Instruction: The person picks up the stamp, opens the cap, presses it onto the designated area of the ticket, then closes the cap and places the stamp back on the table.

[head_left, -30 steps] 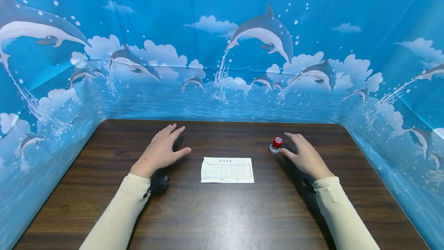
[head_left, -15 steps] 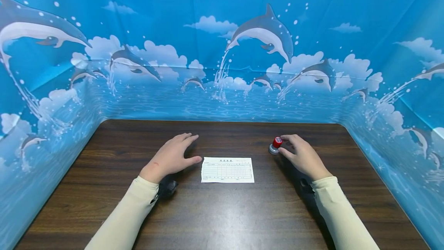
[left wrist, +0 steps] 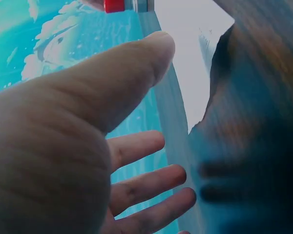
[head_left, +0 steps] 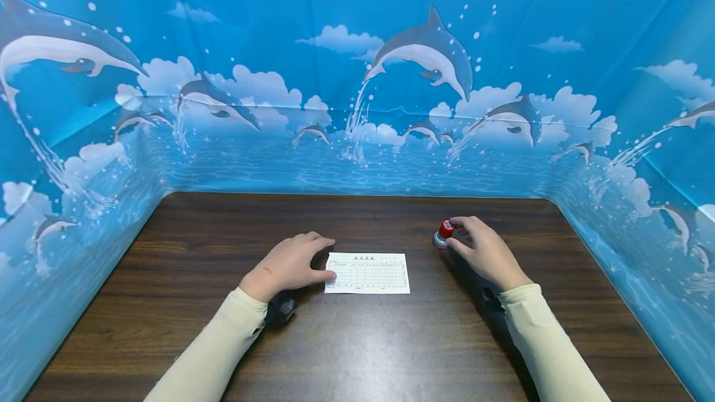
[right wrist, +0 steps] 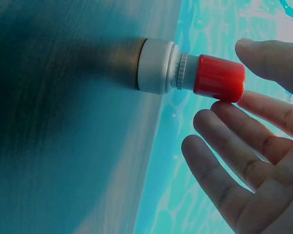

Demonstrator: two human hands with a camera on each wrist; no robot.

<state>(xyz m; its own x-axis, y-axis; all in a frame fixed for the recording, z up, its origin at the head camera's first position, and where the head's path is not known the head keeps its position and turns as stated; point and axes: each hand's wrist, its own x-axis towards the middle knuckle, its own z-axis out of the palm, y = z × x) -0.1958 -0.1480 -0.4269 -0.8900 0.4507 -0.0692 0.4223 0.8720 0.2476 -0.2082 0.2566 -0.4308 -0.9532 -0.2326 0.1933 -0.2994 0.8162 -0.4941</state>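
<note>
A printed paper slip point(head_left: 368, 275) with a ruled table lies flat at the middle of the tabletop. My left hand point(head_left: 290, 268) is at its left end, the thumb overlapping the paper in the head view. In the left wrist view, that hand's thumb point(left wrist: 136, 63) stands apart from its spread fingers, above the slip point(left wrist: 185, 53). To the right stands a stamp point(head_left: 446, 229) with a red top and a grey round base. My right hand point(head_left: 491, 256) is around its right side. The right wrist view shows loosely bent fingers point(right wrist: 229, 146) beside the red top point(right wrist: 219, 78).
The dark wood-grain table point(head_left: 357, 340) carries the slip and stamp. A blue dolphin-print curtain point(head_left: 357, 110) rises along its back and sides. Dark wrist-worn devices point(head_left: 281, 310) sit under the cream sleeves point(head_left: 209, 346).
My left hand has moved right and nearer the body, bringing its thumb over the slip's left edge. The right hand's fingers have drawn closer to the stamp, which stays in place.
</note>
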